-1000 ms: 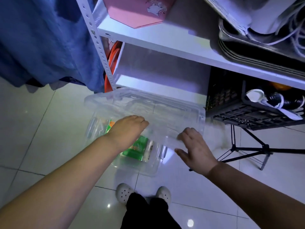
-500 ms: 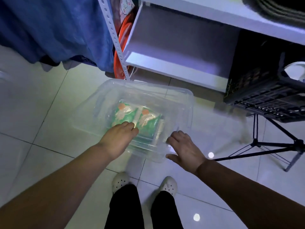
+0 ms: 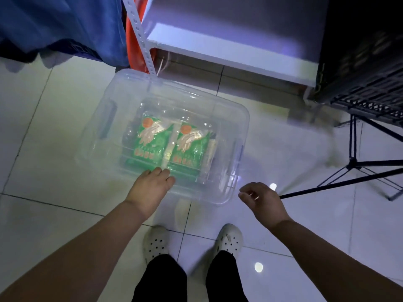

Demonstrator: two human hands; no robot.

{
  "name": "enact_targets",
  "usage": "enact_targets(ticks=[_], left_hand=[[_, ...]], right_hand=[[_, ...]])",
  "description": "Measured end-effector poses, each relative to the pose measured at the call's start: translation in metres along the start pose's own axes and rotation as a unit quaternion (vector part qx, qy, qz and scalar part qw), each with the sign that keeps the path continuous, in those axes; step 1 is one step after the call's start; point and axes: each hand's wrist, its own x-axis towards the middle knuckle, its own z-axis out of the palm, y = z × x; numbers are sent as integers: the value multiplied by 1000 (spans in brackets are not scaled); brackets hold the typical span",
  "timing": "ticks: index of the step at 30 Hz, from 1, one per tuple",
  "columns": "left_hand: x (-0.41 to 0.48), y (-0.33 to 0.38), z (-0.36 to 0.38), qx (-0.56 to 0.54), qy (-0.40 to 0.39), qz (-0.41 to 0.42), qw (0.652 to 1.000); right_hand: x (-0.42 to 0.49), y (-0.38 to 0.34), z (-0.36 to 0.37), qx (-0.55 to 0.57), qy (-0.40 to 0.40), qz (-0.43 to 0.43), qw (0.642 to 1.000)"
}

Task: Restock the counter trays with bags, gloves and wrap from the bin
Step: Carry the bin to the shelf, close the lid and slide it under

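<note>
1. Squarely on the pale tiled floor (image 3: 43, 149), a clear plastic bin (image 3: 226, 118) is sitting with its see-through lid on
2. Inside the bin, two green glove packs are lying flat and side by side, showing through the lid: the left pack (image 3: 150, 147) and the right pack (image 3: 189, 149). Each is carrying a pale drawing of a hand and an orange round mark at its far end. A row of writing is running across the near half of each, but it is too blurred to read, and no brand is showing
3. Just right of the right pack, also inside the bin, a pale narrow item (image 3: 212, 149) is lying; what it is I cannot tell
4. My left hand (image 3: 150, 188) is resting on the bin's near rim, knuckles up, fingers bending down onto the lid edge; whether they are clasping the rim or only touching it I cannot tell
5. My right hand (image 3: 263, 201) is hanging just off the bin's near right corner, apart from it, fingers loosely curled and holding nothing
6. A blue latch (image 3: 241, 153) is sitting on the bin's right end
7. Beyond the bin a white shelf unit (image 3: 229, 51) is standing, with a blue cloth (image 3: 61, 25) hanging beyond the bin's far left corner
8. Right of the bin, a black crate (image 3: 366, 73) and a black tripod (image 3: 353, 166) are standing apart from it
9. On the bin's near side, two white clogs (image 3: 156, 243) are pointing toward it
</note>
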Motion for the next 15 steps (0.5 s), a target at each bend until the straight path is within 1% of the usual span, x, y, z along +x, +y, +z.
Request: enact_targets(ticks=[6, 10, 13, 15], left_hand=[[-2, 2, 55, -10, 32, 12, 999], [-5, 1, 81, -48, 49, 1, 998], [-5, -12, 92, -75, 73, 17, 994], [2, -22, 92, -64, 39, 11, 997]], right_hand=[[27, 12, 32, 108, 51, 105, 987], [44, 16, 46, 96, 55, 113, 987], [52, 20, 56, 98, 60, 120, 986], [56, 22, 62, 101, 61, 124, 985]])
